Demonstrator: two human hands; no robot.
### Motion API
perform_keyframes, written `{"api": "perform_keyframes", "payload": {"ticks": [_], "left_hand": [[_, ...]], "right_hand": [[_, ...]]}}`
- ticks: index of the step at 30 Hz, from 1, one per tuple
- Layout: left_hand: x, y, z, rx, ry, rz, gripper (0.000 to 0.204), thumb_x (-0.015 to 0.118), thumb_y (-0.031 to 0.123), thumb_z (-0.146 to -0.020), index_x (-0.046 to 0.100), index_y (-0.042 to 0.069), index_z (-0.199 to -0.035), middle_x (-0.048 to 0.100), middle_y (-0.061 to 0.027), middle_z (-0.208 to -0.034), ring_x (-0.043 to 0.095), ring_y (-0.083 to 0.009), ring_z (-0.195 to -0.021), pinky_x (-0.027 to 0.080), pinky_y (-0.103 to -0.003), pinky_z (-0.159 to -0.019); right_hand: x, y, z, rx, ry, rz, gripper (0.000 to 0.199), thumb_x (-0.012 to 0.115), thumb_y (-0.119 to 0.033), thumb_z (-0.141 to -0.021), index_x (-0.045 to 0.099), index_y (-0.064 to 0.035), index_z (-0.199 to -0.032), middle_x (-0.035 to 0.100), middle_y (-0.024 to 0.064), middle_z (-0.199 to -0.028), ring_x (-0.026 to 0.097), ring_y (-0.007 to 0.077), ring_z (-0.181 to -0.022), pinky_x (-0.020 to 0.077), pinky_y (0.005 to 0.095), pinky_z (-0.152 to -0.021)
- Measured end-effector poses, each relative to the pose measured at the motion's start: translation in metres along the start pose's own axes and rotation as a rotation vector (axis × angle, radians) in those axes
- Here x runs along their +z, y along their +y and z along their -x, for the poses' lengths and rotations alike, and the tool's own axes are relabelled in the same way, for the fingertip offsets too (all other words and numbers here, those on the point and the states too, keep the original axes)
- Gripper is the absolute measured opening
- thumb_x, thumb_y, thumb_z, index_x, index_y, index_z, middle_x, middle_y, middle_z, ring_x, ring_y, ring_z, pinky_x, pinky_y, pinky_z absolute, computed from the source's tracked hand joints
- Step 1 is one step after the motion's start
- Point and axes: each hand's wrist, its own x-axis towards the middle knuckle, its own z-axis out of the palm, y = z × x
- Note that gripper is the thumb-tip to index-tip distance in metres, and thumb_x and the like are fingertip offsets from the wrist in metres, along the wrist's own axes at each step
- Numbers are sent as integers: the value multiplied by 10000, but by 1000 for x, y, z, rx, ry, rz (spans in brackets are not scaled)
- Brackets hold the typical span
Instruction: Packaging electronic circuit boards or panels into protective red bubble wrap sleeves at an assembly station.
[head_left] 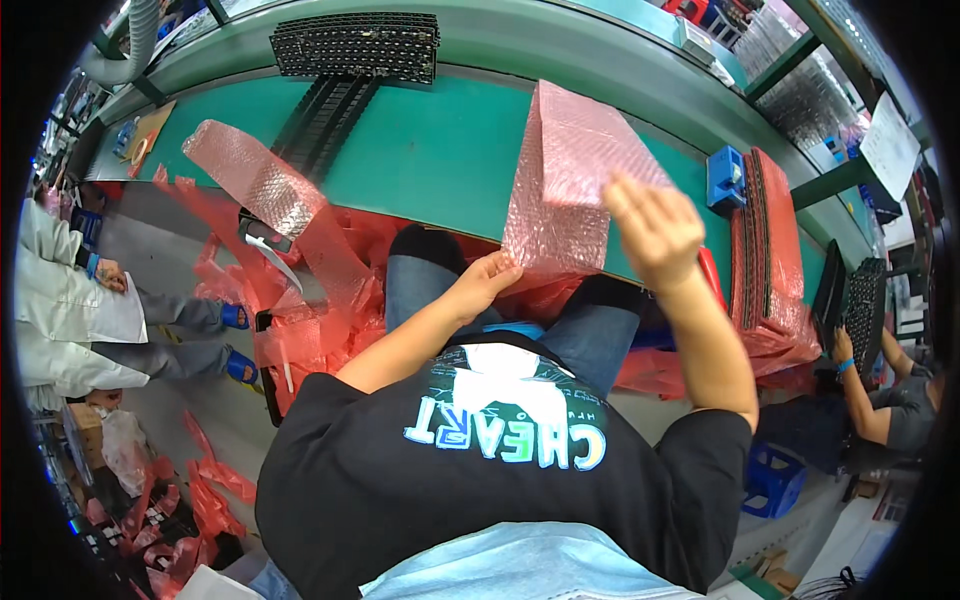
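A pink bubble-wrap sheet [555,225], folded over at its top, stands over the front edge of the green bench [430,150]. My left hand [487,283] pinches its lower left corner. On the right, my right hand [658,228], slightly blurred, is closed at the edge of the folded-over flap. A second strip of pink bubble wrap [250,170] hangs over the bench edge to the left. Further back stands a stack of black perforated boards [355,45], with long black strips [335,110] lying in front of it.
A blue tape dispenser [725,180] and a pile of boards in red wrap [768,240] sit at the right. Red plastic sheeting [320,340] hangs around my legs. A person in a white coat [70,290] stands left; another person's arms [865,400] hold a black board at right.
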Motion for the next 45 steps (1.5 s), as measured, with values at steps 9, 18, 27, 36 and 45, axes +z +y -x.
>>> {"api": "perform_keyframes", "payload": {"ticks": [9, 18, 27, 36, 45], "left_hand": [[-14, -17, 0, -110, -16, 11, 160, 592, 11, -935, 649, -30, -1080, 681, -39, -829, 588, -59, -665, 454, -155, -562], [-28, -12, 0, -172, -55, -136, 173, 614, 14, -922, 665, -40, -1078, 691, -49, -830, 582, -59, -638, 444, -147, -541], [-15, 36, 10, -160, -90, -341, 164, 712, 140, -869, 723, 8, -966, 706, -38, -768, 588, -78, -622, 466, -210, -567], [-66, 186, -81, 219, 401, -163, 831, 661, 446, -897, 281, 18, -1499, 445, -279, -1400, 530, -412, -1201, 473, -435, -973], [-89, 242, -247, 172, 977, 7, 1287, 775, 544, -741, -82, -2, -1529, 308, -386, -1462, 427, -518, -1288, 300, -637, -1088]], "right_hand": [[64, -95, 77, 292, -140, -134, 279, 722, -150, -768, 729, -142, -1046, 700, -19, -1165, 529, 143, -722, 424, 292, -759], [68, -86, 98, 448, -317, -452, 429, 781, -289, -690, 722, -187, -1103, 650, -74, -1256, 499, 143, -817, 365, 321, -856], [54, -87, 92, 487, -374, -512, 624, 794, -487, -651, 701, -166, -1179, 588, -9, -1368, 530, 187, -926, 349, 352, -929], [40, -80, 89, 557, -212, -596, 552, 735, -498, -765, 689, -110, -1153, 506, 119, -1447, 521, 263, -1093, 333, 387, -997], [23, -86, 96, 604, -185, -671, 351, 710, -359, -826, 715, -94, -1055, 528, 132, -1424, 521, 279, -1104, 385, 375, -968]]}}
